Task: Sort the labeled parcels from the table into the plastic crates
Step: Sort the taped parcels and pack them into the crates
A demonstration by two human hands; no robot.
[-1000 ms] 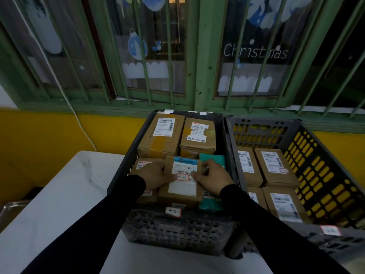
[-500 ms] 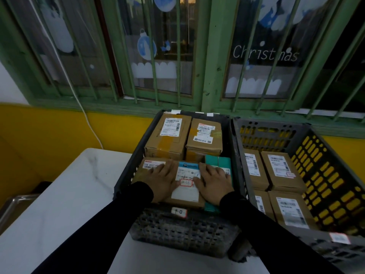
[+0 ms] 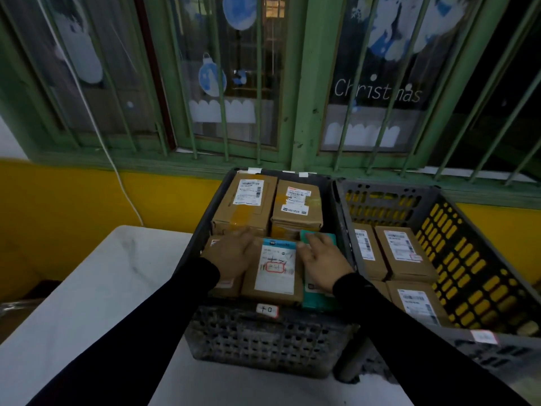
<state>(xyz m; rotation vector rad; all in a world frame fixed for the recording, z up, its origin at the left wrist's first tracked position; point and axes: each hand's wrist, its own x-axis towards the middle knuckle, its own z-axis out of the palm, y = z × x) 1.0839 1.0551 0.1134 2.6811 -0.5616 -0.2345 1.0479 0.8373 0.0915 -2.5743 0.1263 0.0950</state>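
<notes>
A brown parcel with a blue-topped label and a red stamp (image 3: 275, 269) lies flat in the front of the dark left crate (image 3: 263, 344). My left hand (image 3: 231, 253) lies with straight fingers on the brown parcel to its left (image 3: 215, 244). My right hand (image 3: 322, 257) hovers or rests, fingers spread, over a teal parcel (image 3: 317, 298). Two taller brown parcels (image 3: 248, 203) (image 3: 297, 205) stand at the back of this crate. The right crate (image 3: 456, 250) holds several labeled brown parcels (image 3: 402, 253).
Both crates sit side by side on a white table (image 3: 87, 288) against a yellow wall (image 3: 73, 200). Above it are barred green windows (image 3: 304, 83). A white cable (image 3: 117, 171) hangs down the wall at left. A dark object (image 3: 17, 306) sits left of the table.
The stamped parcel, held tilted by both hands a second ago, now lies flat in the left crate. Both hands have let go and moved apart, off it onto the neighbouring parcels.
</notes>
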